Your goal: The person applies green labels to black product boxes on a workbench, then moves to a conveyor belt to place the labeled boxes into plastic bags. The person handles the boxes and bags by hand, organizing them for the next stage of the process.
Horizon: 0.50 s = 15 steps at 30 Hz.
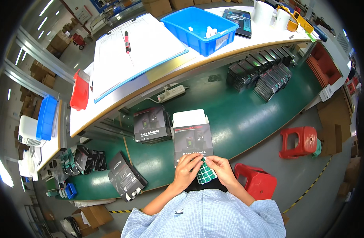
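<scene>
Fingers (194, 159) nearly closed: left hand (185, 169) and right hand (223, 169) pinch the green sticker sheet (206, 174), just nearside of the open box (193, 139). Flap's (189, 117) up, loads of stickers (204, 179) left; can't tell if 1's off.

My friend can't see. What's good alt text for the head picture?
A person's left hand and right hand hold a green sheet beside an open black box at a green bench. Above, a white shelf carries a blue bin and clipboard.
</scene>
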Available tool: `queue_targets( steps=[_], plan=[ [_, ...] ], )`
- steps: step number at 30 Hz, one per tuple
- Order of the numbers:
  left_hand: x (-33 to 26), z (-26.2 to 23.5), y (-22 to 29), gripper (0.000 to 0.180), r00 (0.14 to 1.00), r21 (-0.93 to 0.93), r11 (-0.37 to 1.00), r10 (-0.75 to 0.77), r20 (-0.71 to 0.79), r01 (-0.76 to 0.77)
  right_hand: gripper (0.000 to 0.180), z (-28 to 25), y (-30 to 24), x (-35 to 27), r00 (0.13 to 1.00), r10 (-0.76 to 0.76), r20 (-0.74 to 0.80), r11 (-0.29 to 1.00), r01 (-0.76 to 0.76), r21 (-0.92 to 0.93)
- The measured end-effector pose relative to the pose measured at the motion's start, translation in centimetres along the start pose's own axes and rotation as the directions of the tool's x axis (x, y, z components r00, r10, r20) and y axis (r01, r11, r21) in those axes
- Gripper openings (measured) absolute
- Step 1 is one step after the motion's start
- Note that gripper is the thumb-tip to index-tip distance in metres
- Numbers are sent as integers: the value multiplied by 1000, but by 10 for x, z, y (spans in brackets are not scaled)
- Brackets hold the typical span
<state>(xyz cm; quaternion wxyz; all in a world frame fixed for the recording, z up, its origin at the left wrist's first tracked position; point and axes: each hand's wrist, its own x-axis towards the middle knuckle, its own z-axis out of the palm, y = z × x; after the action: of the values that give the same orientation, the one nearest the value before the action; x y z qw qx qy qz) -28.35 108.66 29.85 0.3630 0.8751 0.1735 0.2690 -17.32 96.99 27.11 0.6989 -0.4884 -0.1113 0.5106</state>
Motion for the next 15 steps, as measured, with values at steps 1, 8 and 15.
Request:
queue_targets(
  steps=[1, 8, 15],
  plan=[
    [0, 1, 0, 28, 1000, 6, 1000, 20, -9, -20, 20, -1, 1, -1, 1000, -7, -5, 1000, 7, -5],
    [0, 0, -1, 25, 991, 48, 990, 136, -10, -135, 22, -2, 4, -5, 1000, 17, 0, 1000, -17, -9],
    [1, 0, -7, 24, 975, 70, 972, 222, 35, -224, 20, 0, 9, -7, 998, -36, -58, 999, 34, -40]
  ],
)
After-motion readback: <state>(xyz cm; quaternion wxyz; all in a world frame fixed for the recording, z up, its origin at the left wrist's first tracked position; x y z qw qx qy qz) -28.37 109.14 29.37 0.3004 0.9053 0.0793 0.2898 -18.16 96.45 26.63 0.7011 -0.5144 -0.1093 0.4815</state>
